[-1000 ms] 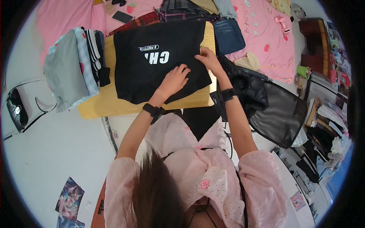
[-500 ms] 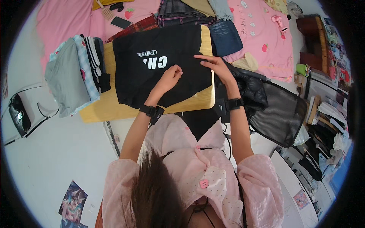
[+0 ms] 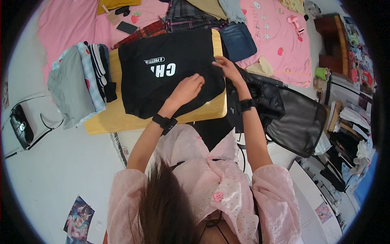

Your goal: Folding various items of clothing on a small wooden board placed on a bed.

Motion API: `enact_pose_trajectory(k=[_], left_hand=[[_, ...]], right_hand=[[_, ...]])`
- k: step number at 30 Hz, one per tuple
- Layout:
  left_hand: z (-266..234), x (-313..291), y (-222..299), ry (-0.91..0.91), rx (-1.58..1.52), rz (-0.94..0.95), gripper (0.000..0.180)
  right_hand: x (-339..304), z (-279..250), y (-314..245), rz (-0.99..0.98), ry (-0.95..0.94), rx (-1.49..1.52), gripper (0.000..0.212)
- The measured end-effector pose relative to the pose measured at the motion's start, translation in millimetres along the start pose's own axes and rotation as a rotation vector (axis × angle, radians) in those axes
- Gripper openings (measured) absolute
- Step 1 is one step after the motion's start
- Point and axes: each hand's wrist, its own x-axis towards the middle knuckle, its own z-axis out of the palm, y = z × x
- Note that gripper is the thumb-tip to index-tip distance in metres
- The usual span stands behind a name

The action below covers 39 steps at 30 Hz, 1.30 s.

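A black T-shirt with white print lies spread on a low wooden table. My left hand rests flat on its lower right part, fingers together, pressing the cloth down. My right hand pinches the shirt's right edge near the table's right side. Both wrists wear black bands.
A stack of folded clothes sits on the table's left end. Behind lie a pink bedspread, plaid garments, folded jeans and a phone. A black mesh chair stands right; a black bag lies left.
The view has shifted slightly. My left hand slid rightward across the shirt and my right hand stayed at the shirt's right edge.
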Motion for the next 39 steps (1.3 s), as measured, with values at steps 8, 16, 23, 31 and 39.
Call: enact_pose_trajectory(k=[8, 16, 23, 31, 39], left_hand=[[35, 24, 39, -0.225, 0.383, 0.416, 0.044], [80, 40, 22, -0.005, 0.499, -0.028, 0.046], [57, 19, 52, -0.033, 0.531, -0.16, 0.043], [52, 12, 76, -0.139, 0.66, 0.014, 0.022], [31, 18, 89, 0.019, 0.704, 0.233, 0.012]], right_hand=[[24, 4, 8, -0.109, -0.103, -0.137, 0.031], [29, 14, 31, -0.434, -0.044, -0.122, 0.041], [23, 0, -1, -0.488, 0.196, -0.399, 0.023], [16, -27, 8, -0.493, 0.256, -0.359, 0.031], [18, -35, 4, -0.486, 0.159, -0.247, 0.033]])
